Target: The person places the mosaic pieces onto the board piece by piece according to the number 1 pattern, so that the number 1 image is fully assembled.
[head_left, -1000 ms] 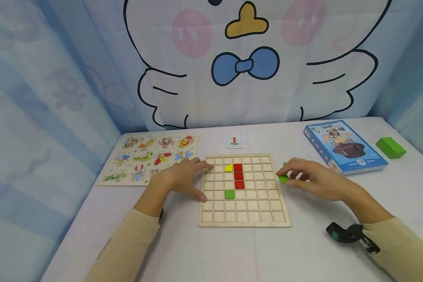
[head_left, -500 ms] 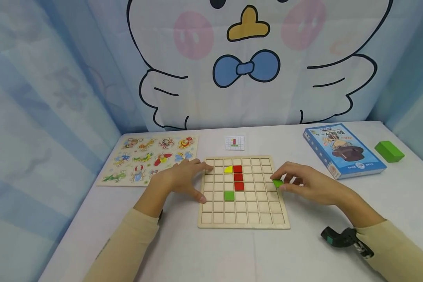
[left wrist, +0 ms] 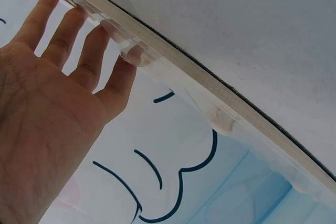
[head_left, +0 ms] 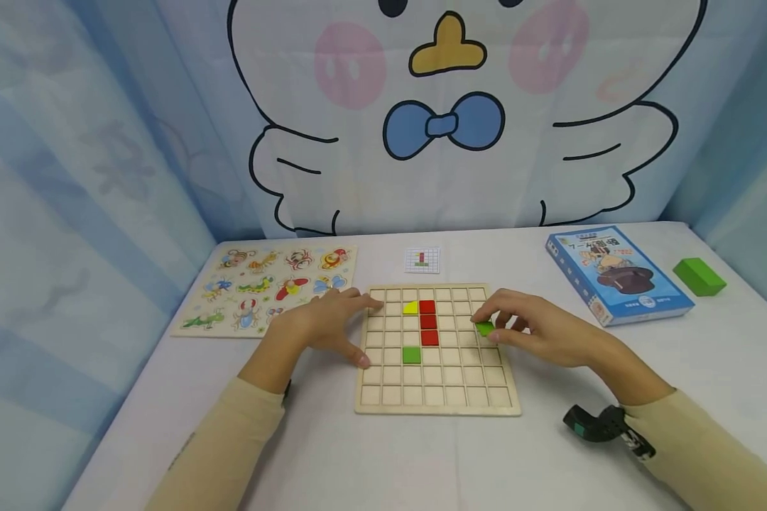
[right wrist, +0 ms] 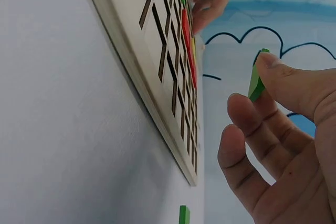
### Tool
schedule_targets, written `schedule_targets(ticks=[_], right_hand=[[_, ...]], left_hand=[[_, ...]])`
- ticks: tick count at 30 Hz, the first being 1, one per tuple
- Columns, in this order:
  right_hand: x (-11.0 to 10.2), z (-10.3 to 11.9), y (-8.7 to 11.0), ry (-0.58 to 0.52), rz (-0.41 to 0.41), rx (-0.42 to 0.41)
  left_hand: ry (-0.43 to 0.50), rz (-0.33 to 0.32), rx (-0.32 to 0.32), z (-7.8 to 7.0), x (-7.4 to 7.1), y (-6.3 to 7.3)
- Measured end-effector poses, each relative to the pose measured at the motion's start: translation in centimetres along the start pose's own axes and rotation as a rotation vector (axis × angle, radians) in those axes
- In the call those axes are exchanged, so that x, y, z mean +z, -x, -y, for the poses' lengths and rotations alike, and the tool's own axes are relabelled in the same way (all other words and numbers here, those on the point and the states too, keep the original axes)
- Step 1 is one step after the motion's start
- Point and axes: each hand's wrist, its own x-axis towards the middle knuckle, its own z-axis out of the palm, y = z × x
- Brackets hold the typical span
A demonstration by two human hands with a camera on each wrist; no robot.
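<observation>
A wooden grid board (head_left: 437, 409) lies on the table in the head view. On it sit a column of red square tiles (head_left: 429, 321), a yellow piece (head_left: 411, 308) beside the top red one, and a green square tile (head_left: 412, 355) lower left. My left hand (head_left: 322, 323) rests at the board's left edge, thumb and index finger spread apart. Above the board's right side, my right hand (head_left: 540, 326) pinches another green tile (right wrist: 257, 80) between thumb and fingers. The right wrist view shows this tile held tilted, apart from the board.
A small pattern card (head_left: 422, 260) lies behind the grid board. An insect puzzle board (head_left: 230, 284) is at left, partly behind the left hand. At right are a blue box (head_left: 620, 277) and a green block (head_left: 699, 277). A patterned curtain (head_left: 441, 191) hangs behind the table.
My right hand has moved left with the pinched green tile, from beside the grid board's right edge to over its right columns. The left hand stays at the board's left edge.
</observation>
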Motion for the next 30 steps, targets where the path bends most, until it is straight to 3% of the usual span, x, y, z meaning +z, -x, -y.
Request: schedule_targets(ticks=[30], right_hand=[[2.4, 2.6, -3.6, -0.003, 0.091, -0.098]], left_hand=[[0.0, 0.014, -0.006, 0.1, 0.0, -0.1]])
